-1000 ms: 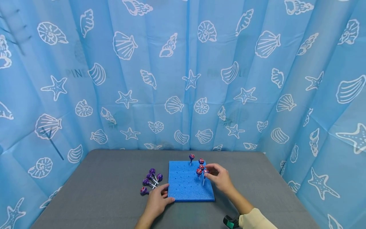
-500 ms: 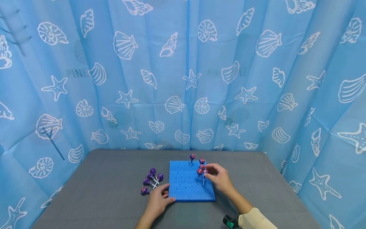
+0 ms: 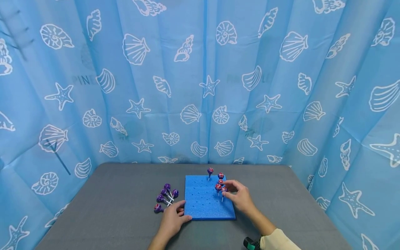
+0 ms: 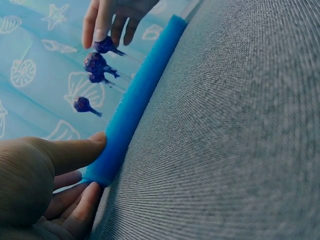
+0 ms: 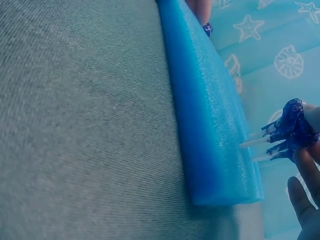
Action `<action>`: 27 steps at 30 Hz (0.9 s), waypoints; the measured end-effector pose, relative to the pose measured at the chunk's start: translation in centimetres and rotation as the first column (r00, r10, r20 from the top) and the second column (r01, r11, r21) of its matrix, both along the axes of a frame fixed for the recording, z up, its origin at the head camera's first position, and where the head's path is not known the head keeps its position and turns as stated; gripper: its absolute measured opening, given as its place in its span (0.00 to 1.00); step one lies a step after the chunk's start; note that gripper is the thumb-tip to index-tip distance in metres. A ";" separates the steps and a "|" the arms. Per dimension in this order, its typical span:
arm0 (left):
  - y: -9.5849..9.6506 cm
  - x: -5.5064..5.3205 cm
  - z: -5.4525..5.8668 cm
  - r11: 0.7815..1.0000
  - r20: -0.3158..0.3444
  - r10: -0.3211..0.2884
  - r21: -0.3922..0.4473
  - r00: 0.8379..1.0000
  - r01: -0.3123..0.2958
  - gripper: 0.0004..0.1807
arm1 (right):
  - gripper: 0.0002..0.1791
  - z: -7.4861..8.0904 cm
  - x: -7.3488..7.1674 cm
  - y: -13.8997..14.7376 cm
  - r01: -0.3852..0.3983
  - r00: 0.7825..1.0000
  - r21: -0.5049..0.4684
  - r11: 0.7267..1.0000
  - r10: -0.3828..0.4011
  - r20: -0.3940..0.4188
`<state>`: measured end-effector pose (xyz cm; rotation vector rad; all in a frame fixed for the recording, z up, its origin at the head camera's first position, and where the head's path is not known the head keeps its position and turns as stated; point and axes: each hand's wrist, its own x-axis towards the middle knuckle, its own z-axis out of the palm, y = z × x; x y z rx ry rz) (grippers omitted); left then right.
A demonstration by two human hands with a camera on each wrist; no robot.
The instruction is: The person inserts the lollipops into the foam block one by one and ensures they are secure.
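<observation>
We see four red-and-purple wrapped lollipops (image 3: 217, 187) standing in a square blue foam board (image 3: 206, 205), from twelve to one o'clock; at two, the right hand's (image 3: 241, 198) grip pinches a fifth lollipop (image 3: 224, 189). The left hand's (image 3: 172, 218) grip holds the eight-o'clock corner. Five loose lollipops (image 3: 164, 191), we judge left to plant, lie at nine on the grey cloth-covered table (image 3: 125, 208). Blue shell-printed curtains (image 3: 175, 76) hang beyond.

I see a creamy yellow sleeve (image 3: 279, 240) that stops partway along the right forearm (image 3: 261, 222), and just beside its edge a small, blocky black device (image 3: 248, 240) with a green patch (image 3: 250, 246) on it; the right hand (image 3: 242, 197), left hand (image 3: 172, 218) and left forearm (image 3: 160, 239) are all bare, as far as they show
</observation>
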<state>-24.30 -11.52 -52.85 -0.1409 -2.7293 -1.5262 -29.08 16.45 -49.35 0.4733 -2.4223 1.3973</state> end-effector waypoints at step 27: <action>0.1 -0.1 -0.2 1.000 -0.014 0.005 -0.009 1.000 -0.005 0.34 | 0.16 -0.8 0.5 0.5 -0.015 1.000 -0.166 0.986 0.015 -0.002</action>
